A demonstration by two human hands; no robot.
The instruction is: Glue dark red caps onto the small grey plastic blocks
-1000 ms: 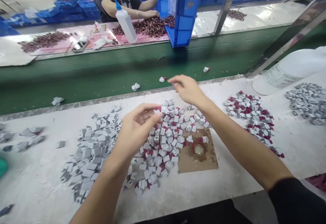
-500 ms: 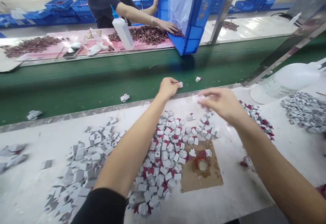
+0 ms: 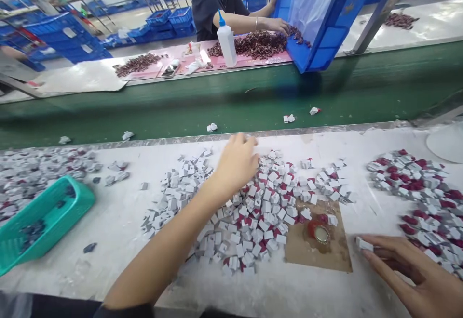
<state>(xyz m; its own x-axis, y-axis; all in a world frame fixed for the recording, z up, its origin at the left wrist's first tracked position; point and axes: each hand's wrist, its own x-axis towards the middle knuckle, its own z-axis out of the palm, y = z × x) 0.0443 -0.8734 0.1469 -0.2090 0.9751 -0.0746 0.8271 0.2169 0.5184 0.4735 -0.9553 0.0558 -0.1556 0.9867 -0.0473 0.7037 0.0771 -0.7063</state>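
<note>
My left hand (image 3: 238, 161) hovers over the upper edge of the central pile of small grey-white blocks (image 3: 267, 202), palm down; its fingertips are blurred, and whether they hold anything is unclear. At the lower right, my right hand (image 3: 408, 265) pinches a small white block (image 3: 364, 244) between thumb and fingertips. To the left of that block lies a brown cardboard piece (image 3: 318, 255) with a round metal cap (image 3: 321, 234) and something red on it. Dark red parts are mixed in among the pale blocks.
Small white pieces (image 3: 288, 118) lie on the green belt (image 3: 173, 111) beyond the table edge. A teal basket (image 3: 68, 212) sits at left, a red-and-white pile (image 3: 415, 178) at right. Across the belt, a person's hand (image 3: 278, 25) touches dark parts beside a blue crate (image 3: 321, 43).
My left hand has drawn back from the belt to the pile, and another white piece now lies on the belt. My right hand has moved down and right. The view has swung left.
</note>
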